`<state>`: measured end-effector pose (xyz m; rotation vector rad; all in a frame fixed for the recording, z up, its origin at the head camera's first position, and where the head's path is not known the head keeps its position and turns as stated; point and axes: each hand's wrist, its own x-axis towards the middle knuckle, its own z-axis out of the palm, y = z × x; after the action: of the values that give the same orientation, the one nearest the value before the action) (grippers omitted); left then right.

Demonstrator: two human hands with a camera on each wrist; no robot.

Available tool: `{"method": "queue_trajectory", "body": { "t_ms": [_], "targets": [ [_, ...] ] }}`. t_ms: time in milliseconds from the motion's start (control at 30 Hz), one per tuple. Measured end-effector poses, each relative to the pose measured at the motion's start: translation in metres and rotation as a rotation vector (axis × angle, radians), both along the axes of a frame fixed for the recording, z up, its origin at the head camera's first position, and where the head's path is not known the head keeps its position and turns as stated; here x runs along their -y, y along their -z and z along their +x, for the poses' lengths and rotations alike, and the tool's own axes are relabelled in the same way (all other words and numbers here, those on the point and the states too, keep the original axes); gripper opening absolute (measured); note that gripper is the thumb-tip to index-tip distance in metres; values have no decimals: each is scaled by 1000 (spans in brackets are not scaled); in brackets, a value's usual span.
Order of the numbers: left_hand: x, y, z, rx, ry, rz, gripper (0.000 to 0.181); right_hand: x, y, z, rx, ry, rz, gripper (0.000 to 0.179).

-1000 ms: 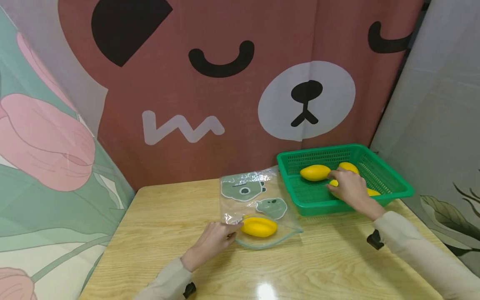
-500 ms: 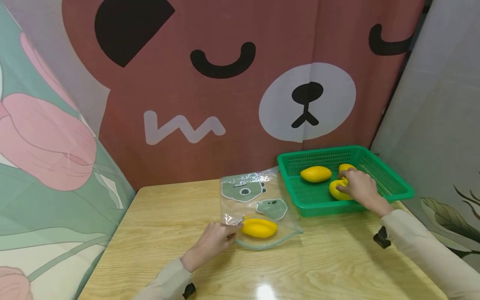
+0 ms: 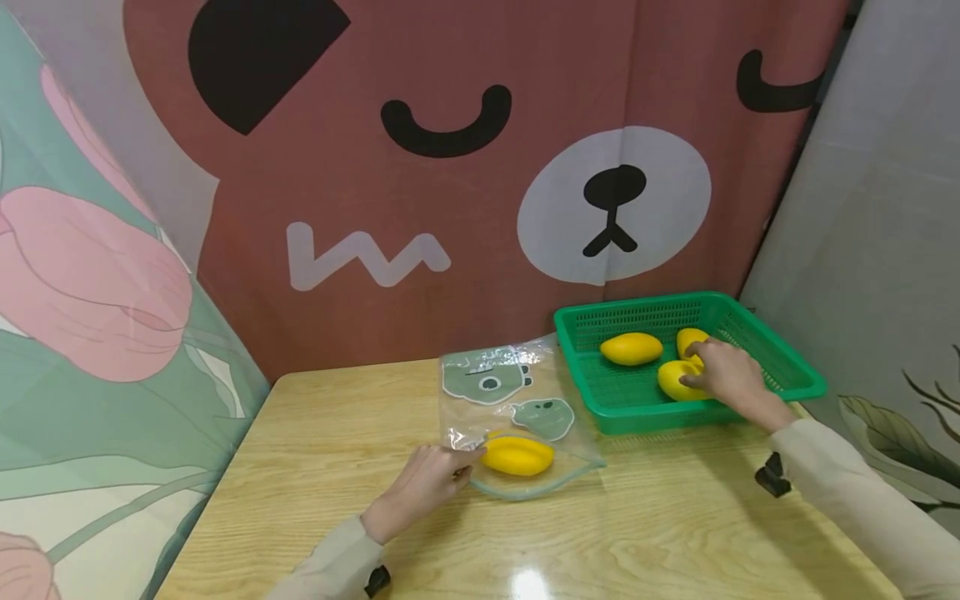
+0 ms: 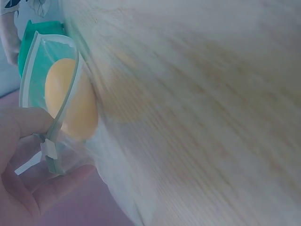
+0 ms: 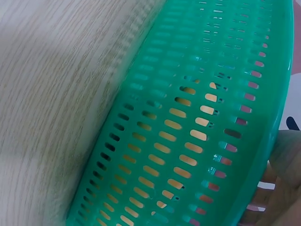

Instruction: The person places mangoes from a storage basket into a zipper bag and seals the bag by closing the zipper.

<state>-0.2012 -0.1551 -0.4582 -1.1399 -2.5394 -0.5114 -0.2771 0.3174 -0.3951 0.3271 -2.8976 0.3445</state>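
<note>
Flat on the table lies a clear zip bag [image 3: 472, 417] with green cartoon prints. A yellow mango [image 3: 521, 457] sits inside its mouth, which gapes toward me. My left hand [image 3: 427, 483] pinches the left corner of the mouth; in the left wrist view the thumb and fingers [image 4: 23, 127] hold the zip edge by its slider. My right hand [image 3: 727, 375] reaches into the green basket [image 3: 622, 421], its thumb and fingers curled about the front mango [image 3: 675, 381]. That hand covers part of this mango. Two more mangoes [image 3: 632, 349] rest farther back in the basket.
The basket [image 5: 188, 117] has slotted walls and stands at the table's back right, beside the bag. Wooden tabletop [image 3: 315, 433] spreads left of the bag and in front. A printed bear curtain [image 3: 450, 208] hangs along the back edge.
My right hand has shifted right in the basket, and more of the front mango shows beside the thumb. The left hand and the bag have stayed in place.
</note>
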Motion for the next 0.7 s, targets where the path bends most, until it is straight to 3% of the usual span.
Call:
{"method": "queue_trajectory", "body": {
  "t_ms": [700],
  "targets": [
    [0, 1, 0, 9, 3, 4, 38, -10, -1, -3, 100, 18, -9, 55]
  ]
}}
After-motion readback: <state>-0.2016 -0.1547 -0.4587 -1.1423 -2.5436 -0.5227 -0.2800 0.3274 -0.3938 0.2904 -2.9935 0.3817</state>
